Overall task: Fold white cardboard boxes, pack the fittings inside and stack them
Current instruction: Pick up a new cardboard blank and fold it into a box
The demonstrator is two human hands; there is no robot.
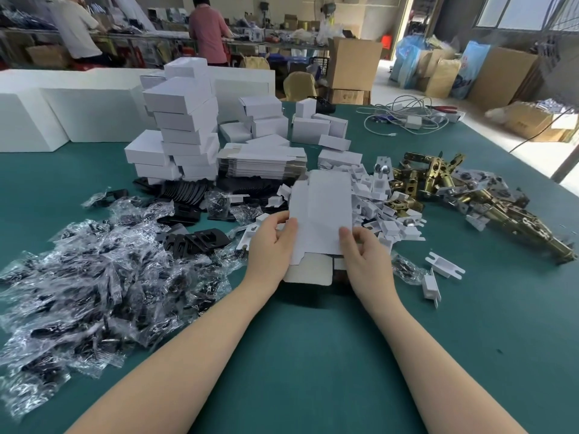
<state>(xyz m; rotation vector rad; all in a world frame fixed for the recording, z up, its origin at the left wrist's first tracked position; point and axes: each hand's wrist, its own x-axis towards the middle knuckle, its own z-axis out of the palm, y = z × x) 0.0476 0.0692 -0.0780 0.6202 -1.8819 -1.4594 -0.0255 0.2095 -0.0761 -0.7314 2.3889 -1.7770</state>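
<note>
A flat white cardboard box blank (319,211) is held up above the green table (313,355) between both hands. My left hand (269,249) pinches its lower left edge, thumb on the front. My right hand (363,255) pinches its lower right corner. A stack of flat blanks (263,162) lies just behind. Folded white boxes (185,126) are piled in a leaning stack at the back left. Brass latch fittings (454,189) lie in a heap to the right, white plastic inserts (376,208) in the middle, and bagged black parts (94,270) to the left.
Large white foam blocks (78,111) line the table's far left. White cables and a charger (410,117) lie at the back right. Two loose white inserts (438,274) rest right of my right hand. Two people stand at a far bench, with brown cartons (354,62) beyond the table.
</note>
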